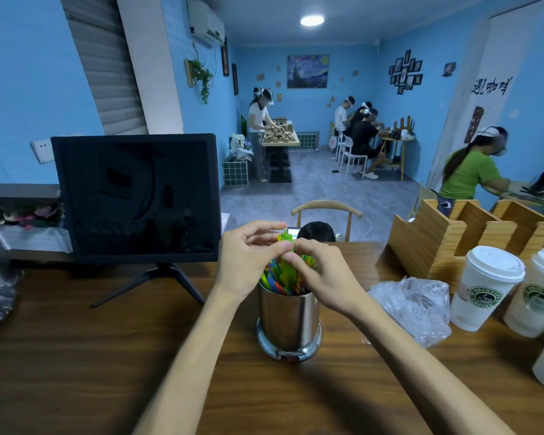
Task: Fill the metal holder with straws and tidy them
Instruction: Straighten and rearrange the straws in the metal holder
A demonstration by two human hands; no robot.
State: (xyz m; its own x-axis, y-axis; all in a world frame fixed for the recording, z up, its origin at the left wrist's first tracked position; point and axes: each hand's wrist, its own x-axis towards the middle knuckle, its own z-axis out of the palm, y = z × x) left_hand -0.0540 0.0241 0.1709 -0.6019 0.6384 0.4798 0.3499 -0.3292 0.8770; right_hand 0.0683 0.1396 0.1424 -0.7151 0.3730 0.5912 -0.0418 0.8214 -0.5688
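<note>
On the wooden bench (76, 356) a dark monitor (135, 196) stands to the left, and a crumpled plastic bag (412, 306), two lidded paper cups (484, 287) and a wooden organizer (446, 233) stand to the right. The metal holder (289, 324) stands upright in the middle, with coloured straws (283, 277) inside. The left hand (248, 259) and the right hand (324, 274) meet above it, fingers (288, 246) pinched closed on the green straw tops. The hands hide most of the straws.

A single head-worn camera looks forward and down from close above the wooden table (76, 356). The fingers (264, 229) sit mid-frame, the café room stretches well beyond them, and forearms enter from the bottom edge.
</note>
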